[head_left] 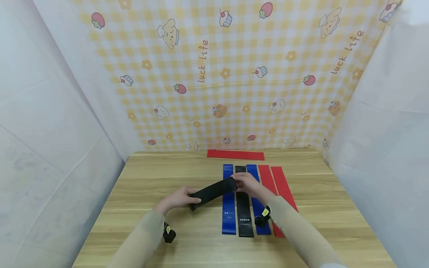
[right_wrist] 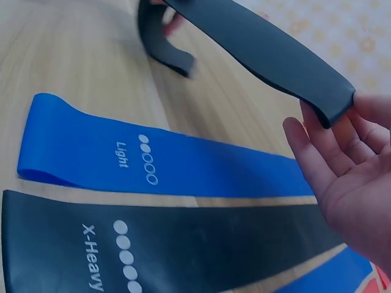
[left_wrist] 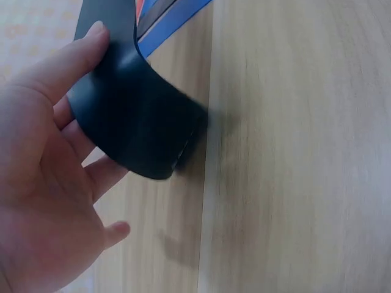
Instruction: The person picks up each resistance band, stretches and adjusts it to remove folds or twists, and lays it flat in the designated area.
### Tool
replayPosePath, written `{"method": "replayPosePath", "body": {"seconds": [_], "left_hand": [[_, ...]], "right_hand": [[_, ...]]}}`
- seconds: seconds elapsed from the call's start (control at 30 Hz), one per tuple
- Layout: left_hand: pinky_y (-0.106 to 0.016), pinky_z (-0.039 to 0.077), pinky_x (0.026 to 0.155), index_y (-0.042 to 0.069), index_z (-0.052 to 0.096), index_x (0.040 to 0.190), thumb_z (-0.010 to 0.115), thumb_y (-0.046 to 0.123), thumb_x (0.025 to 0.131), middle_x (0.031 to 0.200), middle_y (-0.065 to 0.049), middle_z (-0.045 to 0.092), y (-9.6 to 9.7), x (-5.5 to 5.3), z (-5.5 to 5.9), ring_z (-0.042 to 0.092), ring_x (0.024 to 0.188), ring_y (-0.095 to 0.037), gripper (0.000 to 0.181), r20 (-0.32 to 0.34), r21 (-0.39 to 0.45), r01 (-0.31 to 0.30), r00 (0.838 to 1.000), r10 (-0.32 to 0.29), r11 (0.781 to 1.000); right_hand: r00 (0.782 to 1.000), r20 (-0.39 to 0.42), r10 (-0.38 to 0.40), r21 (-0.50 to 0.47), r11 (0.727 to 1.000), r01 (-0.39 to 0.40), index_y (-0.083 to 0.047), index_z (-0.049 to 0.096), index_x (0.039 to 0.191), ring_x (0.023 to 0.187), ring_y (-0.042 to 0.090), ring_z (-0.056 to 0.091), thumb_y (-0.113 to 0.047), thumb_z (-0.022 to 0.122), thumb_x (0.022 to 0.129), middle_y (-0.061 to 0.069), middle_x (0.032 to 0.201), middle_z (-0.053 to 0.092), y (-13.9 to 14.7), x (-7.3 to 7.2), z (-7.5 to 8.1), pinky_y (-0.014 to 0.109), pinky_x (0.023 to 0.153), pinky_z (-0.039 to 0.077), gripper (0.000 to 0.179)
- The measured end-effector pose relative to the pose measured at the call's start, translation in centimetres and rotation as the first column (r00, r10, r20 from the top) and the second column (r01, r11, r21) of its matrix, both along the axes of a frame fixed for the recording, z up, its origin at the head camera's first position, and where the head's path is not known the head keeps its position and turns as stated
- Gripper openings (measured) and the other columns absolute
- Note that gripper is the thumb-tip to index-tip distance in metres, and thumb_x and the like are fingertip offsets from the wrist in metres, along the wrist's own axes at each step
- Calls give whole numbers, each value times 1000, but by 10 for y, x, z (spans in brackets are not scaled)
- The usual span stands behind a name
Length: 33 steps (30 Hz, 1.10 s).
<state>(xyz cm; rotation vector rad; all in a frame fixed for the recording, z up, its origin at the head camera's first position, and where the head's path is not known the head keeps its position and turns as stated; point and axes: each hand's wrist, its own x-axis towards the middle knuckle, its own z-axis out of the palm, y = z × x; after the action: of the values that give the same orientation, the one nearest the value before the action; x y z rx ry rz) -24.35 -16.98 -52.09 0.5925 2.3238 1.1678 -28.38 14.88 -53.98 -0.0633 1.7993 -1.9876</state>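
A black resistance band (head_left: 214, 190) is held slantwise above the table between both hands. My left hand (head_left: 177, 198) pinches it near its left end, thumb on top and fingers underneath; in the left wrist view the band's free end (left_wrist: 153, 134) bends downward past that hand. At the other end, my right hand (head_left: 249, 184) pinches the band's folded edge, seen in the right wrist view. Below the right hand lie a blue band (right_wrist: 201, 165) marked Light and a black band (right_wrist: 183, 244) marked X-Heavy, side by side.
Right of the X-Heavy band lie another blue band (head_left: 252, 172) and two red bands (head_left: 283, 182), partly under the right forearm. One more red band (head_left: 235, 155) lies crosswise at the back of the wooden table (head_left: 151, 171), by a patterned cloth (head_left: 234, 93).
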Motion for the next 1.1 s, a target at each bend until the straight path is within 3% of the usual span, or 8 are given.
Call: {"method": "replayPosePath", "body": {"seconds": [0.17, 0.4, 0.57, 0.7, 0.83, 0.97, 1.1], "left_hand": [[-27, 32, 59, 10, 50, 72, 68, 28, 91, 67, 4, 40, -10, 3, -2, 36, 61, -11, 32, 36, 1, -6, 999, 6, 1000], [-29, 31, 61, 8, 49, 73, 69, 30, 90, 67, 2, 39, -22, 10, -6, 34, 61, -13, 34, 100, -4, -21, 995, 22, 1000], [-30, 34, 67, 3, 61, 82, 70, 27, 89, 75, 3, 51, -29, 15, -10, 42, 69, -14, 27, 116, -2, -37, 993, 37, 999], [-29, 38, 66, 6, 69, 99, 70, 27, 89, 88, 0, 61, -34, 16, -17, 48, 73, -15, 23, 135, 18, -70, 989, 67, 997], [-25, 36, 56, 5, 68, 93, 70, 26, 89, 85, 0, 60, -37, 16, -26, 44, 63, -14, 22, 157, 45, -100, 983, 92, 994], [-25, 36, 56, 5, 63, 82, 69, 26, 90, 76, 3, 56, -38, 18, -33, 44, 62, -12, 23, 148, 39, -109, 984, 102, 993], [-27, 37, 58, 5, 64, 84, 69, 25, 90, 76, 3, 56, -36, 20, -35, 45, 65, -14, 22, 136, 34, -122, 984, 116, 992]], "right_hand": [[999, 9, -41, -35, 999, 41, 0, 64, 106, 84, 23, 69, -16, 50, 101, 10, 94, 69, 13, 2, -3, 48, 81, 54, 21], [997, 23, -78, -5, 997, 78, 0, 62, 107, 86, 24, 68, -18, 49, 102, 11, 99, 66, 32, 9, -15, 48, 81, 54, 23], [986, 63, -153, 19, 988, 152, 5, 57, 114, 90, 27, 67, -18, 46, 103, 15, 108, 63, 46, 13, -20, 49, 80, 54, 28], [982, 89, -167, 49, 985, 163, 8, 54, 120, 90, 29, 67, -18, 45, 103, 19, 115, 60, 53, 14, -24, 48, 78, 55, 32], [984, 107, -144, 88, 987, 134, 8, 50, 126, 88, 32, 68, -18, 45, 103, 21, 121, 57, 56, 14, -29, 47, 74, 56, 35], [982, 140, -126, 105, 988, 112, 8, 46, 130, 87, 33, 69, -18, 44, 104, 23, 121, 57, 57, 15, -34, 45, 72, 56, 37], [980, 147, -132, 120, 986, 115, 9, 45, 131, 86, 34, 69, -18, 43, 104, 23, 119, 58, 58, 16, -35, 45, 71, 56, 38]]}}
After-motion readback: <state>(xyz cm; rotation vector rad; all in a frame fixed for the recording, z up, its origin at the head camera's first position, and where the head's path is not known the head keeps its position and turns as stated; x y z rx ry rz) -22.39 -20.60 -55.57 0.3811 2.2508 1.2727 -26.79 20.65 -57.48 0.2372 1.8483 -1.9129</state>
